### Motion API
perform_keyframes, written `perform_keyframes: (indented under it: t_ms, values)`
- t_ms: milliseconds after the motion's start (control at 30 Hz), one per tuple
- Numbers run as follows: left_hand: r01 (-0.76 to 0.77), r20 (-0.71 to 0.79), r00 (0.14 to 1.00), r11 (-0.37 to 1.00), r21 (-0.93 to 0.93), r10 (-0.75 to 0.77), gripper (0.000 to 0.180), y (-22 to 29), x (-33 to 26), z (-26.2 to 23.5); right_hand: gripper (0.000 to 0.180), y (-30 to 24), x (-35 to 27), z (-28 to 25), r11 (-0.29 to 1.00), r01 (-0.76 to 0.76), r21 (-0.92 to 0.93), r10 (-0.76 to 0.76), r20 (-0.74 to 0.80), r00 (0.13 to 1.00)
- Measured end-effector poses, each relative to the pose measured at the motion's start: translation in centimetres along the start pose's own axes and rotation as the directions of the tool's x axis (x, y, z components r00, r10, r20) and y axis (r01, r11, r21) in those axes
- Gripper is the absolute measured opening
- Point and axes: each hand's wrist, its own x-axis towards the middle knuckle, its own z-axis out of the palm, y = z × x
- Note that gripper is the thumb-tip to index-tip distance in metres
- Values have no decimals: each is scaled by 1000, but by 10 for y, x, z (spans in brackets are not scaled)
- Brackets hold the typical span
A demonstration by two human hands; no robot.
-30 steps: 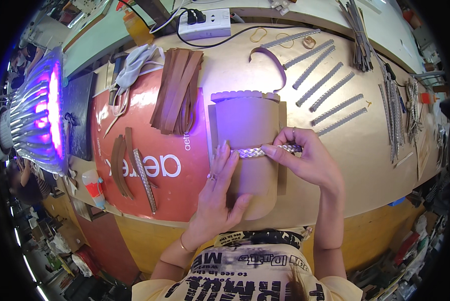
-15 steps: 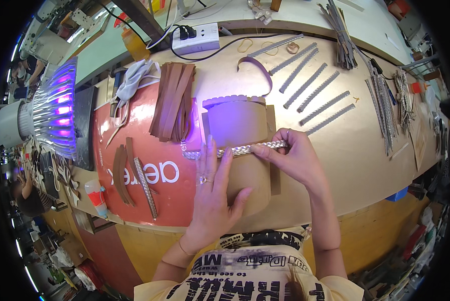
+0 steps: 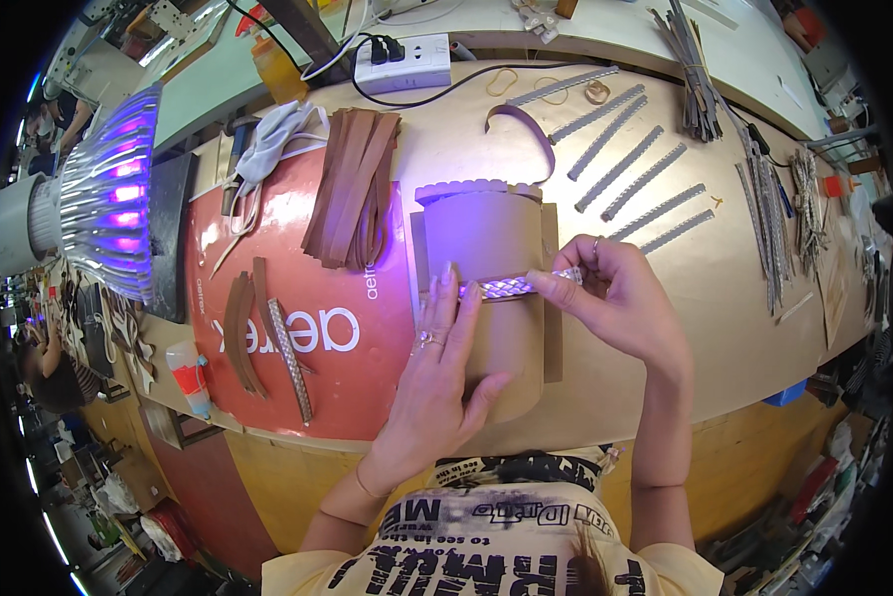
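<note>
A pale, shiny braided strip [image 3: 504, 288] lies crosswise over a brown rounded block [image 3: 481, 230] with a scalloped far edge. A thin brown band shows along the braid's edge. My left hand [image 3: 441, 372] rests flat on the braid's left part, fingers stretched out and thumb apart on the block; its fingers cover the strip's left end. At the block's right side, my right hand [image 3: 630, 303] pinches the braid's right end between thumb and fingers. Purple light falls on the block's far part and on the braid.
A large lamp [image 3: 108, 194] glowing purple stands at left. Nearby lie a bundle of brown strips [image 3: 352, 189], another braided strip [image 3: 289, 363] and a glue-like bottle [image 3: 188, 377]. Several grey strips [image 3: 615, 179] and a curled brown strip [image 3: 531, 129] lie beyond. A white power strip [image 3: 404, 65] sits at the back.
The braid has been drawn down flat against the block, and its left end no longer sticks out past my left fingers. The whole view has shifted slightly.
</note>
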Motion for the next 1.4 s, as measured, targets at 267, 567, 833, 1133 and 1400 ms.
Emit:
perform_keyframes:
  t_ms: [267,567,833,1133,1400]
  values:
    - [-2,16,1000,1000,-19,2,84,-3,0,1,22,24,9,6,981,-82,177,81,13,997]
    - [13,44,999,1000,0,-13,87,0,0,-1,25,39,12,17,948,-89,305,95,-5,995]
    - [19,60,998,1000,-10,-19,87,-1,0,-2,24,39,10,24,914,-105,391,128,-31,991]
    - [19,50,999,999,30,-21,86,2,0,-1,19,56,4,29,792,-74,606,172,-105,980]
    - [24,50,998,999,28,-26,88,3,1,-1,19,56,2,30,790,-92,606,186,-94,978]
